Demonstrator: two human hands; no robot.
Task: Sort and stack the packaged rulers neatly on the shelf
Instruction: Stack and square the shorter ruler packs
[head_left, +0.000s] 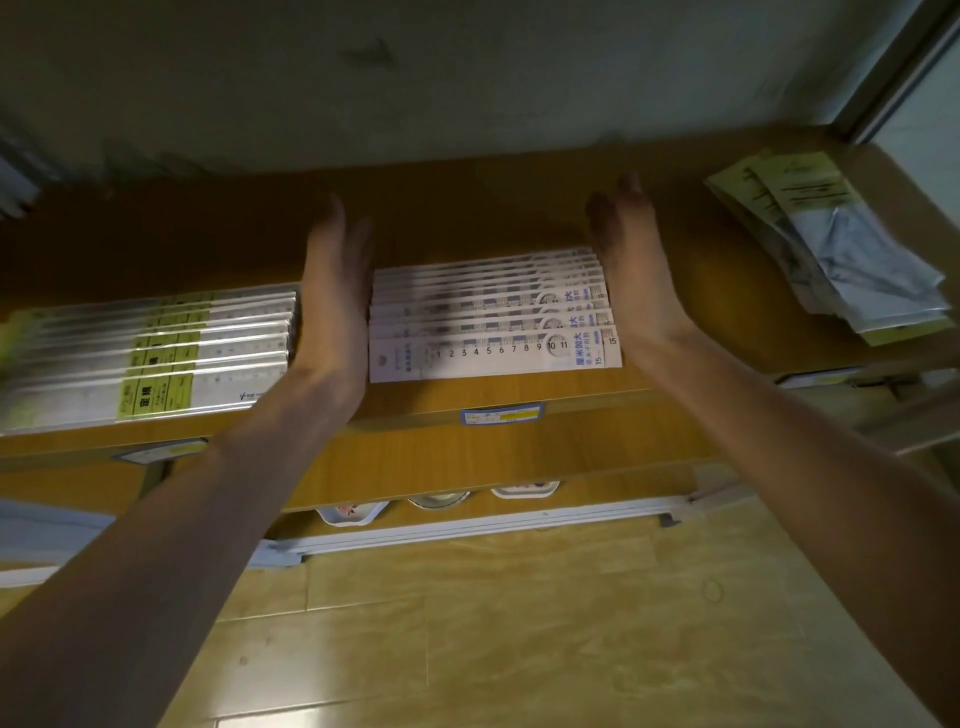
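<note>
While the left hand and right hand, fingers straight, press the ends of the white packaged rulers on the wooden shelf, yellow-labelled rulers lie beside and loose packets lie farther right.

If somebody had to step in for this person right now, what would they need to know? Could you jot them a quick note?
Left hand: open, flat, fingers straight, against the left ends of the white ruler packs.
Right hand: open, flat, at the right ends of the same packs.
The white ruler packs lie overlapped in a row on the wooden shelf, roughly squared up between the hands.
Done, by the look of it: the clear ruler packs with yellow labels sit in a tidy row to the left.
Left: a loose, uneven pile of packets at the right end of the shelf probably needs straightening.
</note>
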